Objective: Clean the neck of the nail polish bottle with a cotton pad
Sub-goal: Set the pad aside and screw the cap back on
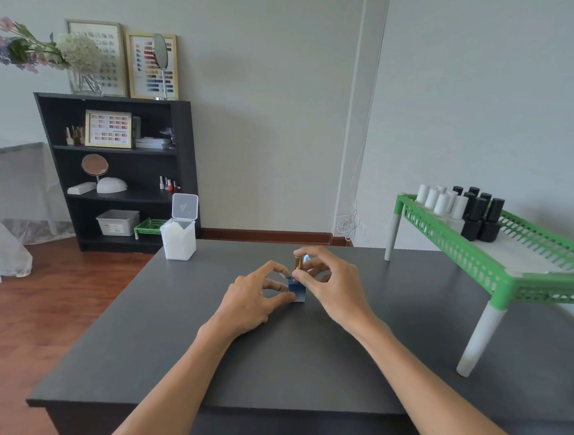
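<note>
A small blue nail polish bottle [298,292] with a gold cap [298,262] stands upright on the dark grey table [174,328], near its middle. My left hand [255,300] grips the bottle's blue body from the left with thumb and fingers. My right hand [328,282] pinches the gold cap from the right and above. A clear container [178,239] full of white cotton pads stands at the table's far left corner with its lid [185,206] flipped up. No cotton pad is in either hand.
A green plastic rack [501,265] on white legs stands on the table's right side, carrying several white and black bottles [464,210]. A black bookshelf [117,173] stands against the wall beyond the table's left. Wooden floor lies to the left.
</note>
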The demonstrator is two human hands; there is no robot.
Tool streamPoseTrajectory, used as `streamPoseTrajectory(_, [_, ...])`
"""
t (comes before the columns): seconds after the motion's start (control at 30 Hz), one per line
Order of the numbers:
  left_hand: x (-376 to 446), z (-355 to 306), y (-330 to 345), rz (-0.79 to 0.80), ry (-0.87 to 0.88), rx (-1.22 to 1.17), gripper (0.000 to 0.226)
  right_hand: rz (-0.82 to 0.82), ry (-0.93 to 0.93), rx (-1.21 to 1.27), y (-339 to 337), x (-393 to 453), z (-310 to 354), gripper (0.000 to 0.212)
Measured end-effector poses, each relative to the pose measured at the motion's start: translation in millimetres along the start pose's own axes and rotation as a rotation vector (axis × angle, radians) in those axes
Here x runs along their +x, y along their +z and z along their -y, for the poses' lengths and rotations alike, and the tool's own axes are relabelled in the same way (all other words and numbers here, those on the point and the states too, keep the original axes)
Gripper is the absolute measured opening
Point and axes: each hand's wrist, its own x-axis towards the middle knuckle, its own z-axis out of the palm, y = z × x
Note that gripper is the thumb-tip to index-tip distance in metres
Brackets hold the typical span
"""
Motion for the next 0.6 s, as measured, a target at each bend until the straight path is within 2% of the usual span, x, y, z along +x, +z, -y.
streamPoseTrajectory(0.27, [-2, 1, 0, -0.028, -0.002, 0.027, 0.037, 0.039, -0.016, -0.018, -4, 2, 1, 0.030])
streamPoseTrajectory(0.43, [-4, 1, 3, -0.135, -0.019, 0.162, 0.059, 0.061, -0.013, -0.038, -5, 4, 1, 0.028])
streamPoseTrajectory(0.6, [-9, -2, 9, -0.191, 0.049, 0.416, 0.066, -0.093, -0.053, -0.023, -9, 13, 12, 0.025])
